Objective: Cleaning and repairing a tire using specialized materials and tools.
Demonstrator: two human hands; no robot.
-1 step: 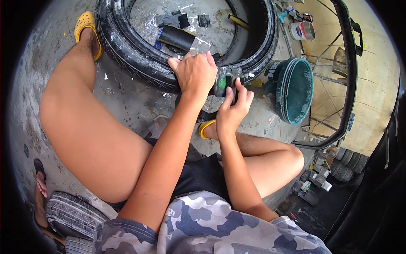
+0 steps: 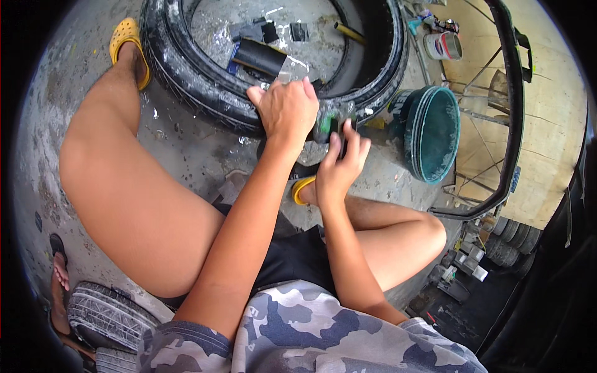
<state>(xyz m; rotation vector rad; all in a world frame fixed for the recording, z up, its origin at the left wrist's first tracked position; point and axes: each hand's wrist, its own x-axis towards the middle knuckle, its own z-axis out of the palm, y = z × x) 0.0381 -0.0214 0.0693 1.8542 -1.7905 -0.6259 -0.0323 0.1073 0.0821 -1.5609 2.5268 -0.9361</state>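
Observation:
A black tire [image 2: 193, 105] lies on the concrete floor in front of me. My left hand [image 2: 289, 109] grips its near rim from above, fingers curled over the edge. Just right of it, a wet-looking section shows a green mark [image 2: 324, 124] on the tire. My right hand [image 2: 342, 155] is closed on a black flat block [image 2: 335, 127], slightly blurred, held against that section. Inside the tire's ring lie dark rubber pieces [image 2: 261, 56], a small square piece [image 2: 299, 32] and a yellow-black tube [image 2: 349, 31].
A teal bucket [image 2: 435, 133] stands right of the tire, below a white pail [image 2: 443, 46]. A black frame [image 2: 513, 149] stands before plywood [image 2: 547, 99]. Stacked tires [image 2: 510, 248] are at lower right, another tire [image 2: 109, 314] at lower left beside another person's foot [image 2: 60, 270].
My right hand has shifted slightly left and downward along with the black block. My left hand stays in place on the rim.

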